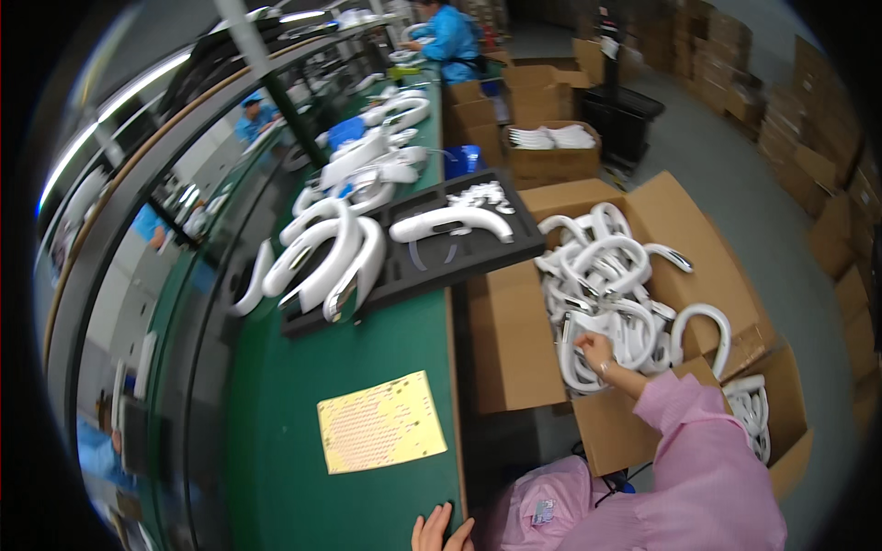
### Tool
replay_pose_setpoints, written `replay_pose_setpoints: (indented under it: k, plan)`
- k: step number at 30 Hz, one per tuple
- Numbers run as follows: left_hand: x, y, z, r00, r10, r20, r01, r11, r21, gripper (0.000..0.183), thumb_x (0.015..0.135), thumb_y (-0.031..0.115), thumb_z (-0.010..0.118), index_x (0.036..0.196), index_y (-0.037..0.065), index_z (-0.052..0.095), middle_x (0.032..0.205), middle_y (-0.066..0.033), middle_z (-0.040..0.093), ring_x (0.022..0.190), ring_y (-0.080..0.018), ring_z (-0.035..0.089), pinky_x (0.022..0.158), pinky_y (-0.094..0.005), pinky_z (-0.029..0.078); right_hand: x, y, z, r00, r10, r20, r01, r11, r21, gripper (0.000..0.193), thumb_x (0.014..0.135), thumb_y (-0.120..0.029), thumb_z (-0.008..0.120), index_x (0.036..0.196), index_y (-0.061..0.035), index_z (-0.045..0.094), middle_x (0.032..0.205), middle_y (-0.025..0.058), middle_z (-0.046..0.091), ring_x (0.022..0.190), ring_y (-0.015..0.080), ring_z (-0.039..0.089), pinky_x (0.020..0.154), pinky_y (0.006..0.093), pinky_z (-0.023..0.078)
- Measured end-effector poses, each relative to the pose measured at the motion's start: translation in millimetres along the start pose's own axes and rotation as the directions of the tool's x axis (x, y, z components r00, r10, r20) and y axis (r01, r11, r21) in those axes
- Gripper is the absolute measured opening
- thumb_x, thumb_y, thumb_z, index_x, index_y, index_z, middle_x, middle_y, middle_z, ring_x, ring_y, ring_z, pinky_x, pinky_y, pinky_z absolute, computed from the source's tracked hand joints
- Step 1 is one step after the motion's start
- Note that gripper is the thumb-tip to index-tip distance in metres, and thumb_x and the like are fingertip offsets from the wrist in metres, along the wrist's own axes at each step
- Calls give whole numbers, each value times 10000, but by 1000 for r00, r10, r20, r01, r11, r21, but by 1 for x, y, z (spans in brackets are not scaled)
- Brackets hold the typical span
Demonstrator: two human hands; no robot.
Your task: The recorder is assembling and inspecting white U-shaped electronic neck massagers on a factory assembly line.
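My right hand (597, 352) reaches into an open cardboard box (510, 340) on my right, its fingers bent and drawn together against the heap of white U-shaped neckbands (608, 266). Whether one of these bands is between the fingers is too small to make out. The bands are glossy, some with silvery ends, and lie tangled over each other. My left hand (443, 531) rests at the near edge of the green bench (276, 432), fingers spread and holding nothing. A yellow printed sheet (382, 422) lies on the bench ahead of it.
Several neckbands (335, 253) and a curved white shell (450, 223) lie on a black foam tray (514, 241). More white parts (367, 156) pile up farther along. A smaller box (790, 427) holds more bands. A co-worker in blue (450, 41) is at the bench's far end.
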State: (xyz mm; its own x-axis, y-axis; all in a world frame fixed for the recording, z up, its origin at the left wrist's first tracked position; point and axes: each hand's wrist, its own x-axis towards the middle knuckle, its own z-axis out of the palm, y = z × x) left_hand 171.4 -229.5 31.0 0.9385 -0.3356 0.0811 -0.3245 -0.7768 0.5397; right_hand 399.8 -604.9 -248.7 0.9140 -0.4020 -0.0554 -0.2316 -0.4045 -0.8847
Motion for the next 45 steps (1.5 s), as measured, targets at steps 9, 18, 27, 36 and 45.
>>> replay_pose_setpoints:
  k: [9,18,27,36,45]
  plan:
    - [-96,-117,-59,575,-92,-813,464,855,231,302,746,-51,543,1035,31,569,1193,-176,459,1083,-356,462,890,-414,425,-168,-217,7,165,-985,50,921,172,350,133,561,78,491,611,-45,487,638,98,504,594,272,480,547,376,367]
    - [-278,-229,-113,43,-229,-972,999,6,42,549,720,322,710,1145,27,526,1247,-114,486,1268,-278,350,1053,-562,191,-286,-283,57,-86,-962,261,820,80,567,133,635,64,517,718,-31,559,758,113,573,720,303,544,666,383,432]
    - [-236,-178,-176,359,-156,-920,776,598,202,279,751,265,688,847,30,573,834,-87,547,875,-311,527,987,-481,291,-275,-307,62,-41,-850,525,742,326,585,197,634,83,539,798,-18,581,839,123,586,765,288,541,673,369,435]
    - [-189,32,-130,267,-729,-631,-98,630,-770,673,882,602,399,1018,-43,537,778,-76,542,690,-166,560,660,-312,485,-310,-408,105,-143,-830,539,371,460,807,983,697,-321,769,1404,4,168,1422,192,265,1342,307,237,1085,424,219]
    - [-179,87,-71,355,-676,-646,-543,413,-731,584,904,288,445,1289,-105,250,1082,-228,525,844,-337,644,686,-424,572,-357,-358,102,-420,-234,877,-383,922,63,361,899,-238,555,1134,-1,419,859,104,572,626,143,572,543,268,496]
